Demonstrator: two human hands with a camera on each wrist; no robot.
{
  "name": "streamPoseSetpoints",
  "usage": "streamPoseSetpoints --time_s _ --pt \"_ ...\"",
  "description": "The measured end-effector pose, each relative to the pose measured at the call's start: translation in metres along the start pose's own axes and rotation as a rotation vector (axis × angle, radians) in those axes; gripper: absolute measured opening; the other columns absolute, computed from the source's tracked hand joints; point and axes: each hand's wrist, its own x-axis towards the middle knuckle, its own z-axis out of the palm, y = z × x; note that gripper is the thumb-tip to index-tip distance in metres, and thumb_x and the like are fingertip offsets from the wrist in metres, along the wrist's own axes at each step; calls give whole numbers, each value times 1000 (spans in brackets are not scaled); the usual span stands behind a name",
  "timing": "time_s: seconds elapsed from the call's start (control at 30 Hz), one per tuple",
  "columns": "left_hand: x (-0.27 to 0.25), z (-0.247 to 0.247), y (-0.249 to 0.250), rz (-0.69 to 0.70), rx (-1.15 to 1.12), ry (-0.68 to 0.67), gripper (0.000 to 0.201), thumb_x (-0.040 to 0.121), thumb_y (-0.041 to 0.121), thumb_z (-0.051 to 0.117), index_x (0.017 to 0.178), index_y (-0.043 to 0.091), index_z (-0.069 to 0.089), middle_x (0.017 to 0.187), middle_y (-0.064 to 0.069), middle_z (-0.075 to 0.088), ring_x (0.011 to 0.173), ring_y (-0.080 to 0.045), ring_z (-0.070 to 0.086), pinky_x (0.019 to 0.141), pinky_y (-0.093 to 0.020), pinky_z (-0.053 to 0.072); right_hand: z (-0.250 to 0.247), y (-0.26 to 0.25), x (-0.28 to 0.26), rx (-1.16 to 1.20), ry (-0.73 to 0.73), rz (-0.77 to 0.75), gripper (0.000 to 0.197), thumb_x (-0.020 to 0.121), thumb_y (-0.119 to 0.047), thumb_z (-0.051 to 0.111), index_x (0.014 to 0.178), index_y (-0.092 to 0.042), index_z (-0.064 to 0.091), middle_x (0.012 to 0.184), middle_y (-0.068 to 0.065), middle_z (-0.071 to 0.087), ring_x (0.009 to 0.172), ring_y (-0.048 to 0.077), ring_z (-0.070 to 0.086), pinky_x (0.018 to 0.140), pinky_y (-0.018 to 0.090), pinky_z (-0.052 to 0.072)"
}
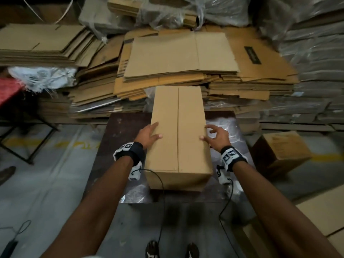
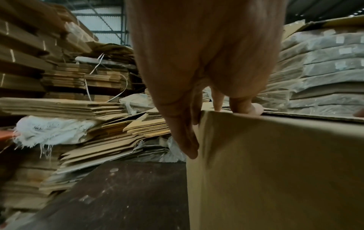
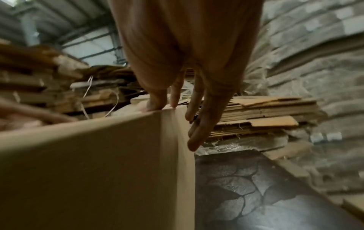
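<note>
Box (image 1: 178,127) stood on the table (image 1: 119,131), top flaps folded shut, no tape visible on the seam; left hand (image 1: 149,134) and right hand (image 1: 216,136) pressed its long top edges, each grip open-fingered, clamping nothing; sealing judged outstanding.

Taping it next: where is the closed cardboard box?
Head view, centre: the box stands on the dark table between the left hand and right hand, cardboard stacks behind.
</note>
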Motion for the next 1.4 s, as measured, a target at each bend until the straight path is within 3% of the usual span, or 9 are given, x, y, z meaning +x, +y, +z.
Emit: streamPoseSetpoints --time_s 0.17,0.33,0.43,0.6,0.77,1.0,1.17,1.3,1.4 --pt "-6 7 23 -58 303 -14 66 104 51 47 162 35 20 154 -19 40 137 -44 43 109 -57 39 27 -13 -40 -261 50 -78 43 100 -26 64 142 -20 54 151 11 42 134 34 50 111 46 44" --pt "-86 40 18 -39 240 -173 109 85 75 61 162 38 -6 165 -18 -28 153 -49 -1 120 -60 22 66 13 -114 -565 -87 -222 63 106 -58 28 163 -34 13 172 2 2 157 37 -2 122 67 11" --pt "-118 62 3 29 220 -119 124 74 82 66 161 37 -10 159 -15 -42 152 -44 -18 122 -58 16 76 20 -135 -696 -65 -271 75 102 -71 14 163 -34 -7 171 -1 -13 157 25 -12 121 67 -2" --pt "-116 72 -9 100 196 17 104 85 75 60 163 36 4 165 -15 -27 154 -42 -7 123 -56 20 69 24 -127 -678 -108 -330 94 88 -86 15 163 -34 -7 171 -4 -14 157 19 -12 121 66 3" --pt "-117 41 -21 209 187 172 70 98 61 50 156 26 32 164 -11 26 148 -33 29 116 -51 37 67 20 -129 -620 -112 -319 102 81 -92 20 163 -36 -3 171 -6 -13 157 17 -11 119 67 4" --pt "-125 58 -20 156 283 86 85 96 70 45 162 30 11 168 -21 -9 156 -40 -5 125 -59 11 72 6 -130 -138 45 -369 68 95 -67 49 155 -41 33 164 -11 33 154 19 24 117 71 22" --pt "-116 69 -3 321 471 152 76 99 69 34 162 30 16 168 -18 -19 155 -35 -20 123 -63 -5 47 -13 -143 182 610 -448 55 98 0 57 150 -18 47 138 -1 55 127 12 54 100 51 53" --pt "-102 79 3 329 419 125 69 101 64 37 162 37 18 169 -19 -10 156 -36 -11 124 -61 -3 20 -2 -143 -296 882 -262 77 78 9 61 145 -26 50 149 8 43 148 30 31 119 63 28" --pt "-99 89 1 350 474 146 59 103 64 27 159 50 12 170 -18 -5 156 -39 -8 123 -62 -5 16 25 -137 -626 632 -251 75 74 4 73 143 -19 55 154 10 46 156 30 17 123 64 7"
